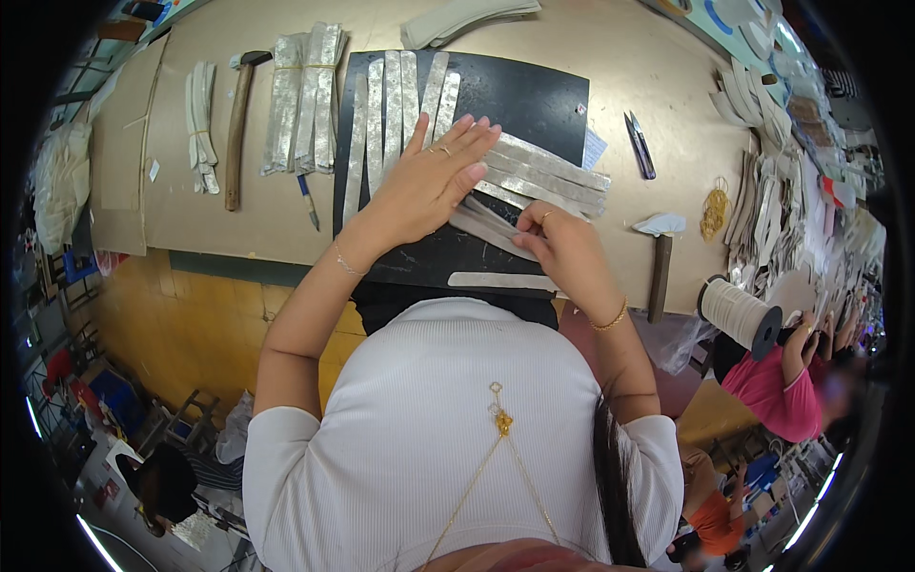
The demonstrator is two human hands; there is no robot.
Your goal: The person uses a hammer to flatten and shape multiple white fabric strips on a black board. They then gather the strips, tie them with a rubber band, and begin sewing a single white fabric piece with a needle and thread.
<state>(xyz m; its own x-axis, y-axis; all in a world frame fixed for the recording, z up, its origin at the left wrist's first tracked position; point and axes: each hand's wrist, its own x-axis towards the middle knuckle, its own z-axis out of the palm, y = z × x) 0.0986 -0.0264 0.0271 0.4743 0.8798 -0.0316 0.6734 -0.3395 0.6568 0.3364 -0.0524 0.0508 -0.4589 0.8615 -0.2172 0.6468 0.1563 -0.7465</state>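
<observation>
Your left hand [429,186] lies outstretched over silvery strips [548,174] on the black mat [534,91], while your right hand [564,250] pinches a grey strip [484,226] nearer the mat's edge by you, where a sideways tug could skew its neighbours if left-hand pressure is too light.

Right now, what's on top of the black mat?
Silvery strips side by side at left, more bunched at right; one pale strip by the near edge. The left hand and right hand cover parts; what's beneath them can't be seen.
</observation>
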